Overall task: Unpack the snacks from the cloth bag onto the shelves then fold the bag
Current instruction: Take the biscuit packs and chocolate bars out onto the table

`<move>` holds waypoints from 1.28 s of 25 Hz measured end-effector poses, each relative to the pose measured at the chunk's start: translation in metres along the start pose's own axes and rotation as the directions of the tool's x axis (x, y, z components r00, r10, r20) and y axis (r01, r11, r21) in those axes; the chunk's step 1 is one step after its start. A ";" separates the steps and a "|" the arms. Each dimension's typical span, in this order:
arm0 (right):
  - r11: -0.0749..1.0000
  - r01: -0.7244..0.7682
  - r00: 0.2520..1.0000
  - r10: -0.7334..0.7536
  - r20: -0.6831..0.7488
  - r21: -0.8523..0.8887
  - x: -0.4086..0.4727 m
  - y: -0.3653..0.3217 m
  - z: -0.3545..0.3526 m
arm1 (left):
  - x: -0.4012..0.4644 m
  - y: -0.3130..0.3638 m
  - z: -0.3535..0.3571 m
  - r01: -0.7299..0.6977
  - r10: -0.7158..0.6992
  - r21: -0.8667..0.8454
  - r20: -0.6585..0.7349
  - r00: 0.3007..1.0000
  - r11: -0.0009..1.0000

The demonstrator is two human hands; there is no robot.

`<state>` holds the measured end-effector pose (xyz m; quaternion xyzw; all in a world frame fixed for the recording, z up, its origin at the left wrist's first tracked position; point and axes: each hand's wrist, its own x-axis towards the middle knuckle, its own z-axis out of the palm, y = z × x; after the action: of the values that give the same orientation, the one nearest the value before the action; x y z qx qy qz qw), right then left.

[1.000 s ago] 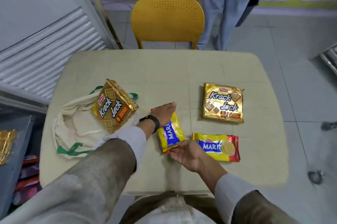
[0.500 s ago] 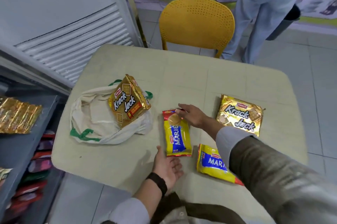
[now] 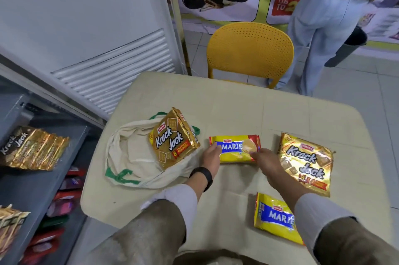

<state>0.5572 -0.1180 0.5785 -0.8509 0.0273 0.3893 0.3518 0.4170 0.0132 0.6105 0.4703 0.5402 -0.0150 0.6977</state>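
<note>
A yellow Marie biscuit pack (image 3: 234, 150) is held crosswise over the beige table (image 3: 237, 105). My left hand (image 3: 210, 160) grips its left end and my right hand (image 3: 262, 160) pinches its right end. The cream cloth bag (image 3: 129, 156) with green handles lies slumped at the table's left, and a gold Krack Jack pack (image 3: 172, 146) rests tilted on its mouth. A second Krack Jack pack (image 3: 306, 163) lies flat at the right. Another Marie pack (image 3: 275, 218) lies near the front edge, partly under my right sleeve.
Grey shelves (image 3: 38, 191) stand at the left, with a Krack Jack pack (image 3: 32, 149) on the upper shelf and more packets below. A yellow chair (image 3: 250, 51) stands behind the table. A person in light clothes (image 3: 319, 33) stands at the back right. A white louvred cabinet (image 3: 97, 38) borders the table's left.
The Marie pack has been lifted from lying lengthwise and turned crosswise. My left hand moved up from the table's front edge to grip its left end. The view swung left toward the shelves.
</note>
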 end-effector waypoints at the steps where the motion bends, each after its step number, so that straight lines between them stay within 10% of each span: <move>1: 0.991 0.065 0.992 -0.077 -0.098 -0.114 -0.006 -0.008 0.007 | -0.006 -0.004 -0.004 -0.033 0.033 0.034 -0.015 0.999 0.999; 9: 0.815 0.544 0.839 -0.525 0.145 -0.200 -0.070 -0.106 0.125 | -0.022 -0.025 -0.159 -0.084 -0.037 -0.239 -0.463 0.885 0.967; 16: 0.709 0.583 0.812 -0.497 0.305 -0.397 -0.095 -0.135 0.169 | 0.026 -0.008 -0.218 0.240 -0.295 -0.623 0.016 0.955 0.744; 24: 0.809 0.565 0.823 -0.541 0.172 -0.164 -0.139 -0.107 0.147 | 0.002 -0.001 -0.194 0.046 -0.073 -0.505 -0.035 0.997 0.862; 28: 0.852 0.465 0.880 -0.474 -0.019 0.240 -0.166 -0.031 0.110 | -0.048 0.000 -0.162 -0.286 0.271 -0.206 -0.098 0.957 0.936; 32: 0.883 0.267 0.960 -0.280 -0.024 0.385 -0.175 0.048 0.066 | -0.099 -0.040 -0.103 -0.315 0.314 0.026 0.036 0.949 0.949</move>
<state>0.3781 -0.1528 0.6407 -0.7540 -0.0228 0.3366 0.5636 0.2784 0.0122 0.6641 0.5609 0.4471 0.0803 0.6922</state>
